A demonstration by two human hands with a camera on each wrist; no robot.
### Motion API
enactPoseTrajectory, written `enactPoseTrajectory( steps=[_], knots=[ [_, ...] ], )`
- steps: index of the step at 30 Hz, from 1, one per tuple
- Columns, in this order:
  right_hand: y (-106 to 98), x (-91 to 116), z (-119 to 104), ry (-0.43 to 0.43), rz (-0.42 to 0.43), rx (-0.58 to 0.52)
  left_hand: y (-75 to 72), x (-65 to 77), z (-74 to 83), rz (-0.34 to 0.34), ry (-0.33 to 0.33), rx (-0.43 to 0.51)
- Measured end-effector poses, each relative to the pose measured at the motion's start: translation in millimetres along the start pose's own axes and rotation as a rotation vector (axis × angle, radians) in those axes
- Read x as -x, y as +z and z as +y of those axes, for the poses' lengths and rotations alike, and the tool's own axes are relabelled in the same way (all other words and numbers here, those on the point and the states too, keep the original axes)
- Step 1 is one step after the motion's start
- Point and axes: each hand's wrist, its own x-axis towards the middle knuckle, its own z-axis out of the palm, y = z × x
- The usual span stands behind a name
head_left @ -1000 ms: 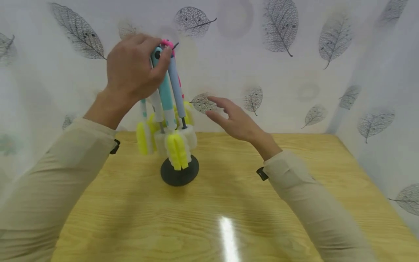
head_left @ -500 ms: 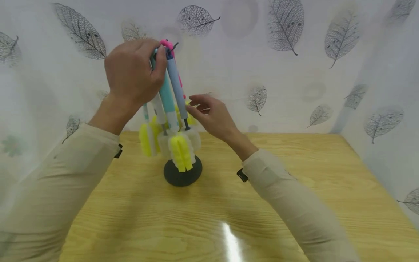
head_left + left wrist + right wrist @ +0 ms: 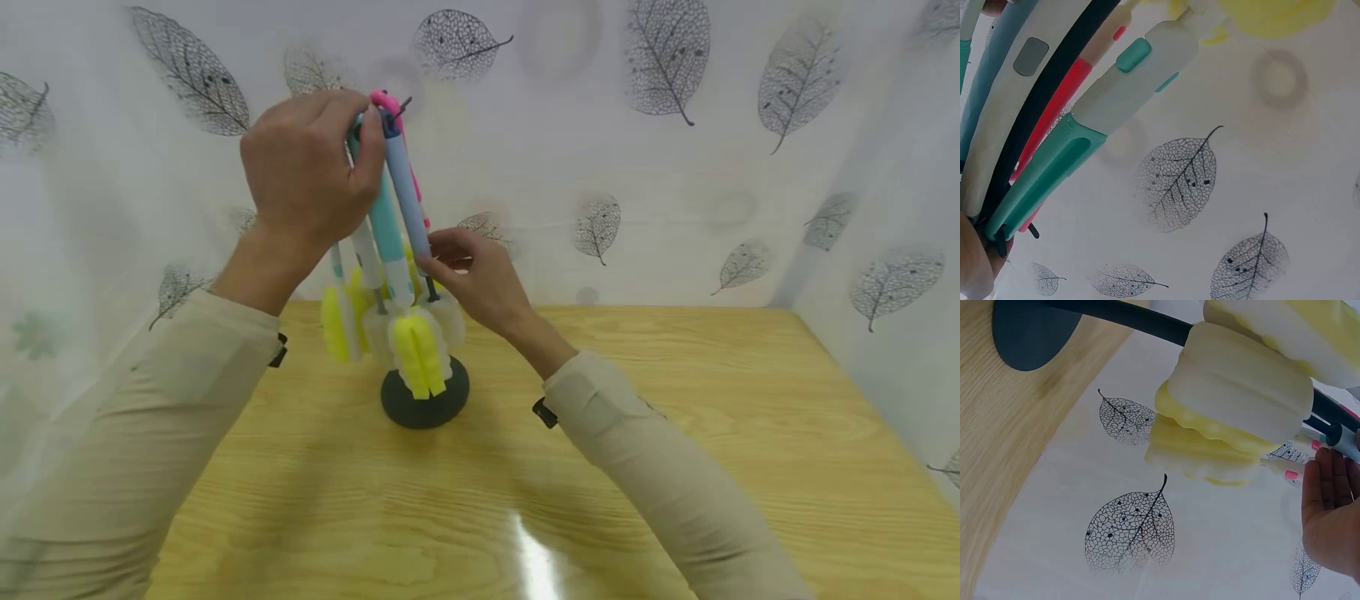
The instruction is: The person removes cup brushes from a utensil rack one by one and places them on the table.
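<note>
A stand with a round dark base bears several hanging sponge bottle brushes. My left hand grips the top of the stand around the hooks, its thumb beside the teal-and-white brush; the far fingers are hidden. My right hand pinches the lower end of the blue brush handle, whose upper end is still at the hooks. A yellow-and-white sponge head hangs over the base. In the left wrist view, a green handle hangs from a hook; in the right wrist view, pale sponge heads crowd the dark pole.
Everything stands on a wooden table, with a light reflection near its front. Behind and at both sides hangs a white curtain printed with dark leaves. A pink brush top shows beside the left hand.
My right hand has moved left from beside the stand to the blue handle, and its fingers have closed there. My left hand stays at the stand's top; the view has shifted slightly.
</note>
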Motion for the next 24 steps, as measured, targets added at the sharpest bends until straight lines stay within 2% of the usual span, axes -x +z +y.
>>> enactPoseTrajectory(
  steps=[2,8,15,24],
  knots=[
    [0,0,-2,-0.002,0.004,-0.004,0.2,-0.3,0.7,0.006,0.010,-0.005],
    [0,0,-1,-0.011,0.005,0.013,-1.0,0.3,3.5,-0.014,-0.032,-0.001],
    [0,-3,29,-0.046,0.016,0.038,-1.4,0.3,4.4,-0.017,-0.035,-0.001],
    [-10,-2,32,-0.117,0.075,0.040,-4.5,-1.0,1.5,-0.027,-0.028,-0.022]
  ],
)
